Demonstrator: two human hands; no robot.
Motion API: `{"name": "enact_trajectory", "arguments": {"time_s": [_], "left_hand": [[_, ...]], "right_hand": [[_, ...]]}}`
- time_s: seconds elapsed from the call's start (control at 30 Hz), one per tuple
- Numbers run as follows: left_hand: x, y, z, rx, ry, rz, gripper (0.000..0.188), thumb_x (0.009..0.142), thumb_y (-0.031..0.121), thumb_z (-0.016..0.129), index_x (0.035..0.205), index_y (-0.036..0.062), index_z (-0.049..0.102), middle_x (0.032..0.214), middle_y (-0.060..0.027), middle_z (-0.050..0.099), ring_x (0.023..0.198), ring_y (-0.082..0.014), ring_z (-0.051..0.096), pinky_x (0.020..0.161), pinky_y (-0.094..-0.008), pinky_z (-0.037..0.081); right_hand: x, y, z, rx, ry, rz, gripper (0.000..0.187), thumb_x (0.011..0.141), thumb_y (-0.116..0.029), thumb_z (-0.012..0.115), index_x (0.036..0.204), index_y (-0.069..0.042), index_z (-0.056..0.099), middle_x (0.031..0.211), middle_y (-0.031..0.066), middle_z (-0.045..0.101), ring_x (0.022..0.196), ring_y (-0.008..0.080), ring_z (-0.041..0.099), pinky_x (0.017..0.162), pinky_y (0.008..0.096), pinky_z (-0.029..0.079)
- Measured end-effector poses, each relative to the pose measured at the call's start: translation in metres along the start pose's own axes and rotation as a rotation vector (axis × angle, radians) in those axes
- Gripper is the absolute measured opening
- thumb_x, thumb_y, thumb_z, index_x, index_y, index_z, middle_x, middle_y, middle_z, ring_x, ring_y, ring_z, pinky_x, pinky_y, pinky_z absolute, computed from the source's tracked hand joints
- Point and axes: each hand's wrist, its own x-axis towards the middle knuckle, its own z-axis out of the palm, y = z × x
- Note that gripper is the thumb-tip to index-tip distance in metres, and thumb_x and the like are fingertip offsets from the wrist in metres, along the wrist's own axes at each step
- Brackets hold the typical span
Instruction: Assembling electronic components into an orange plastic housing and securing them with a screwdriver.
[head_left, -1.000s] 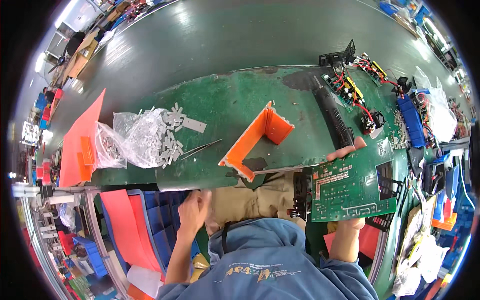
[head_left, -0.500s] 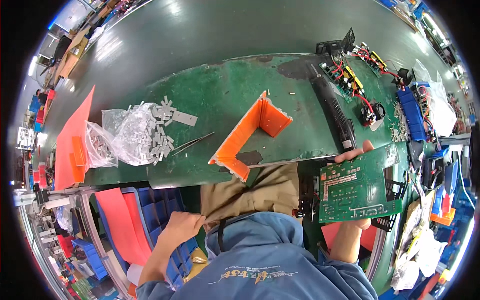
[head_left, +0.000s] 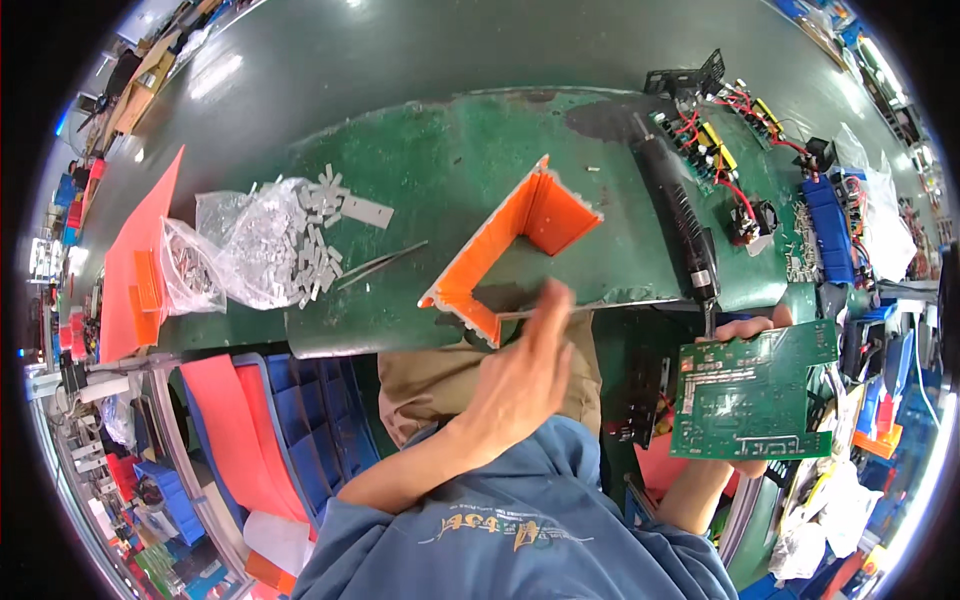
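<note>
My right hand (head_left: 748,327) grips a green circuit board (head_left: 745,395) off the table's near right edge, its soldered underside facing up. Fingers show at the board's far edge and more of the hand at its near edge; the palm is hidden beneath. My left hand (head_left: 520,380) is raised before my body with fingers stretched out and nothing in them, slightly blurred. Its fingertips reach the table's near edge beside a bent orange channel-shaped piece (head_left: 490,245). Right of that piece lies a black electric screwdriver (head_left: 672,195), its cord end toward my right hand.
Plastic bags of small pale pieces (head_left: 265,245), tweezers (head_left: 385,263) and a red sheet (head_left: 135,270) lie at left. Wired circuit boards (head_left: 705,145), a small fan (head_left: 750,222) and a blue bin (head_left: 828,230) stand at right. Blue trays (head_left: 318,410) sit below the table's edge.
My left hand has come up and right from my lap toward the orange piece, its fingers opening out. My right hand has shifted the circuit board slightly to the right.
</note>
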Motion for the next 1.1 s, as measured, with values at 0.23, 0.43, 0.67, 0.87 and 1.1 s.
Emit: {"name": "enact_trajectory", "arguments": {"time_s": [0.23,0.43,0.67,0.87,1.1], "left_hand": [[-0.055,0.006,0.028,-0.151,-0.332,0.23,0.035,0.088,0.012,0.073,0.123,0.009,0.067,0.091,-0.0062,0.071,0.074,-0.026,0.071,0.06,-0.0397,0.056],[-0.095,-0.036,-0.028,-0.101,-0.231,0.008,0.022,0.085,0.013,0.081,0.106,0.0098,0.074,0.09,-0.0077,0.072,0.078,-0.0262,0.072,0.069,-0.0385,0.057],[-0.05,-0.044,-0.131,-0.181,0.146,0.06,0.081,0.063,0.017,0.1,0.131,0.0008,0.06,0.129,-0.0181,0.065,0.104,-0.0296,0.069,0.084,-0.0401,0.055],[0.072,-0.046,-0.141,-0.452,-0.163,0.336,0.162,0.04,0.041,0.107,0.167,0.0009,0.014,0.166,-0.0254,0.034,0.156,-0.0383,0.032,0.124,-0.0504,0.029],[0.12,-0.037,-0.115,-0.728,-0.449,0.437,0.141,0.055,0.037,0.103,0.165,-0.0012,0.024,0.162,-0.0186,0.037,0.15,-0.0334,0.038,0.124,-0.045,0.028]], "right_hand": [[0.028,-0.044,-0.039,-0.101,0.264,0.535,0.134,0.067,-0.048,0.097,0.161,0.006,0.02,0.133,0.0304,0.053,0.129,0.0487,0.056,0.101,0.0673,0.057],[0.046,-0.048,-0.045,0.084,-0.294,0.367,0.085,0.101,-0.028,0.071,0.164,0.001,0.021,0.135,0.0306,0.053,0.125,0.051,0.058,0.1,0.0665,0.057],[0.083,-0.047,0.012,0.377,-0.096,0.78,0.061,0.111,-0.041,0.041,0.148,0.007,0.042,0.128,0.0353,0.058,0.123,0.0568,0.06,0.102,0.0704,0.053],[0.078,-0.012,0.076,0.128,-0.131,0.128,0.076,0.103,-0.02,0.066,0.16,0.007,0.023,0.124,0.0342,0.057,0.106,0.0474,0.068,0.089,0.0645,0.064],[0.097,-0.001,0.07,0.159,-0.215,0.02,0.058,0.111,-0.028,0.049,0.158,0.002,0.032,0.122,0.0316,0.061,0.102,0.0432,0.07,0.089,0.0576,0.062]]}}
